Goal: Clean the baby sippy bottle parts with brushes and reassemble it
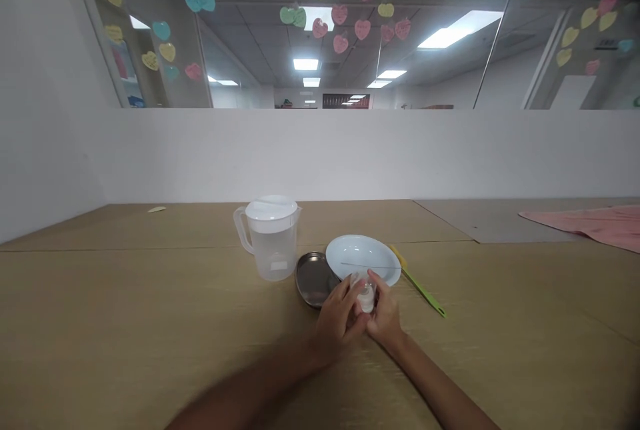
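Two bare hands, the left (336, 325) and the right (386, 315), clasp a small clear container (366, 295) between their fingers, just nearer than the rim of a white bowl (363, 252). A metal dish (314, 281) and a lidded pitcher (274, 243) crowd the left side, a green-handled utensil (424, 291) angles off the bowl's right, and bare tabletop (525, 343) stretches to the right.

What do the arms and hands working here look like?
They are a person's: the left hand and right hand wear no gloves, and no sleeve shows on the left forearm or right forearm. I see no watch, cables or markings; rings would be too small to tell.
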The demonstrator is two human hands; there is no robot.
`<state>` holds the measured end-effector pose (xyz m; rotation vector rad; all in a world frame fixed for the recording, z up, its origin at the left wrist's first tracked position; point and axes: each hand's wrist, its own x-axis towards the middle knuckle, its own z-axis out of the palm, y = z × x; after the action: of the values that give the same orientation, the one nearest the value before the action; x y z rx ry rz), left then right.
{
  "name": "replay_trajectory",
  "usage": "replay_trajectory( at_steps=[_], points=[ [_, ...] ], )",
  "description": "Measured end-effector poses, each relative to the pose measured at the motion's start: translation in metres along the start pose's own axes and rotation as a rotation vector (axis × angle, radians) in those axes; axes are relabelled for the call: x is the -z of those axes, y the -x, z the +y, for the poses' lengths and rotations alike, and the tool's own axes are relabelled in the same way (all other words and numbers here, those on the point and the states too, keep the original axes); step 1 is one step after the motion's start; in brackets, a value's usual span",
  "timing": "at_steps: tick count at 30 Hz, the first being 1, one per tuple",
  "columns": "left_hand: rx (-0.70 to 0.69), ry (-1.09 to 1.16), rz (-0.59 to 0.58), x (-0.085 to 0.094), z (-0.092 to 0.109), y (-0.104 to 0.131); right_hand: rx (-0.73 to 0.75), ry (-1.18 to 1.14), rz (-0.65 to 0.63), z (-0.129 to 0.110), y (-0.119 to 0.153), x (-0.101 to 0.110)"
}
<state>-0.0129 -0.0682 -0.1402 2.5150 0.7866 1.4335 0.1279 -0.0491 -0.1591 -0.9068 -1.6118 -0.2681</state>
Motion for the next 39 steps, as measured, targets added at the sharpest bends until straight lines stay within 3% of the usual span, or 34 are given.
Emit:
replay_trajectory(
  at_steps=[9, 30, 39],
  points=[
    [-0.076, -0.141, -0.075, 0.007, -0.013, 0.008, -0.056, -0.038, -0.03, -0.003, -0.001, -0.001],
    [-0.027, -0.245, -0.211, 0.016, -0.032, 0.007, -0.147, -0.188, -0.093, -0.007, -0.011, 0.01],
    [-0.039, -0.26, -0.167, 0.012, -0.025, 0.005, -0.18, -0.243, -0.146, -0.009, -0.016, 0.019]
  ],
)
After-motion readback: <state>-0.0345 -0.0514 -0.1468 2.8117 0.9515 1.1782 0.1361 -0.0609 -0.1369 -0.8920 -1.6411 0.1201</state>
